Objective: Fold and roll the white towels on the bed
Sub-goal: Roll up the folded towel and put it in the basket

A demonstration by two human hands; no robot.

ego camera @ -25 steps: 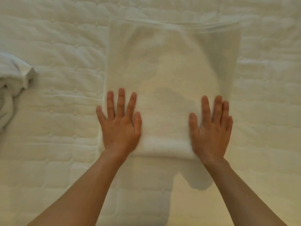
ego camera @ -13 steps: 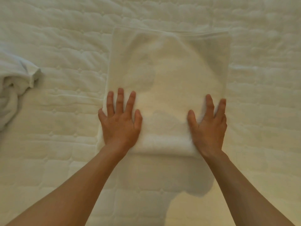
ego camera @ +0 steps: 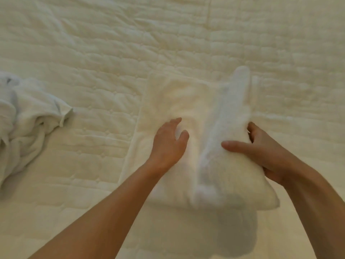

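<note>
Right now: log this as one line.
white towel: right side raised | right hand: grips that fold | left hand: rests on towel | crumpled towel: left

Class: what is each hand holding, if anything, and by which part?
The right hand grips the white towel by its raised right side, thumb across the top. The left hand holds nothing; it rests open on the towel's flat part.

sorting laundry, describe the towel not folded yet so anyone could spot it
On the quilted white bed, look to the far left edge. The unfolded towel lies there in a crumpled heap, unlike the flat folded towel in the middle.
</note>
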